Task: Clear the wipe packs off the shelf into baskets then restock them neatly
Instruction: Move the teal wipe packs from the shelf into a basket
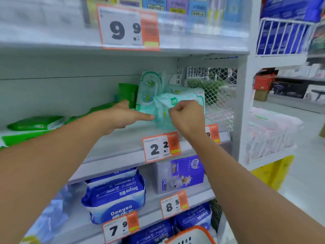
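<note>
The right hand [187, 115] pinches a mint-green wipe pack [162, 110] at the shelf [123, 145] centre. The left hand [126, 115], fingers spread, steadies it from 9 o'clock. Recommended: support the pack's underside, keeping neighbouring packs [149, 88] at 12 o'clock upright.

place: retail shop aisle | evidence: white tiered shelving [123, 50] with orange-edged price tags [129, 27] clipped to the shelf fronts | stock: packaged wipe packs [151, 90] and blue deeyeo packs [116, 196] in rows | more: wire display bins [281, 37] of goods on the neighbouring rack
</note>
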